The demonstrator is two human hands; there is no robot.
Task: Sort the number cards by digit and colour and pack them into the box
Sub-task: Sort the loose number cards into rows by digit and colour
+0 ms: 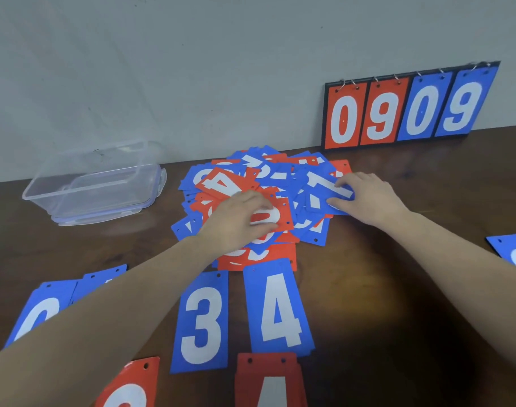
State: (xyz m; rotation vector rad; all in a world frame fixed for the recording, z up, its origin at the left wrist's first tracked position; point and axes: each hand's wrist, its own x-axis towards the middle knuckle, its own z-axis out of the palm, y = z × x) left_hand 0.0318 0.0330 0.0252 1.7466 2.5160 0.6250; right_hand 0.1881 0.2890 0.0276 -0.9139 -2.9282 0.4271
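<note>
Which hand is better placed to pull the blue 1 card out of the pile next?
Right. The right hand pinches the blue 1 card at its edge, while the left hand holds a red 0 card.

Forearms extended forward, left grip pinching red card, right grip pinching blue card

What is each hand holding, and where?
Left hand pinches red 0 card at its left end; right hand pinches blue 1 card at its right end.
</note>
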